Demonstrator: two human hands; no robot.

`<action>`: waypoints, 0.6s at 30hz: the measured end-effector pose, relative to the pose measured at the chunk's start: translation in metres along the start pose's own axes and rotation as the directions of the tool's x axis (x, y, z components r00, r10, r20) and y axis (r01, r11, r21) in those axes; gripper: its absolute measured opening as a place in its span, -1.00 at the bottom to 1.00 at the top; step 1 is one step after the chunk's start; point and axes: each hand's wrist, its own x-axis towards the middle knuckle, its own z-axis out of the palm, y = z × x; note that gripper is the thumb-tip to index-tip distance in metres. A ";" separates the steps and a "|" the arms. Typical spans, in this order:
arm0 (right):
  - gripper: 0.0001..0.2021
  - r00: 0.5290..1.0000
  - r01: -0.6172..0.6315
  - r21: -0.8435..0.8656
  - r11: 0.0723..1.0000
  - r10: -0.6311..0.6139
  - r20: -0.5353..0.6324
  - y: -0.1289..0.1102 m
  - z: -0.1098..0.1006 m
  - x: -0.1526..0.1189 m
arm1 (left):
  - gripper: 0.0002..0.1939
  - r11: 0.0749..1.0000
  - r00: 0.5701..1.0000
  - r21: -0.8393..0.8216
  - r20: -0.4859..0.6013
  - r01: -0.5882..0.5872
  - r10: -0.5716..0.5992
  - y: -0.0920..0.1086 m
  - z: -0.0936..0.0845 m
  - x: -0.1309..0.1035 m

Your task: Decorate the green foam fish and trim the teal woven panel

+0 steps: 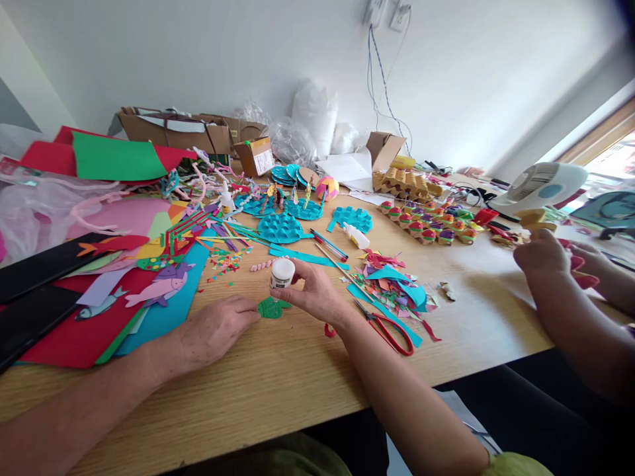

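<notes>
My right hand is closed around a white glue bottle, turned base up with its lower end just over a small green paper fish. The fish lies flat on the wooden table. My left hand rests on the tabletop with its fingers stretched out, the fingertips at the fish's left edge. Behind the bottle lies a twisted pink strip. Red-handled scissors lie open to the right, beside a thin wooden stick.
Coloured paper sheets with cut-out fish cover the left side. Blue egg-carton pieces, a second glue bottle and paper scraps lie beyond my hands. Another person's hands hold carton pieces at right, near a white fan.
</notes>
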 end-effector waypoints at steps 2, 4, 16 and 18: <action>-0.78 1.000 0.000 0.003 1.000 0.000 0.017 -0.001 -0.001 0.000 | -0.69 1.000 1.000 -0.023 -0.001 0.003 -0.003 0.000 0.000 0.000; -0.80 1.000 0.000 0.008 1.000 0.000 0.014 -0.001 -0.003 0.000 | -0.69 0.999 1.000 -0.053 -0.017 -0.001 0.000 0.000 0.000 0.000; -0.78 1.000 -0.019 0.028 0.999 0.019 -0.002 0.000 -0.002 0.001 | -0.68 1.000 0.999 -0.008 0.032 0.019 -0.019 0.001 -0.001 0.000; -0.76 1.000 -0.021 0.023 1.000 0.021 -0.020 0.001 -0.001 0.001 | -0.67 0.999 1.000 -0.042 0.000 0.015 -0.015 0.001 -0.001 0.000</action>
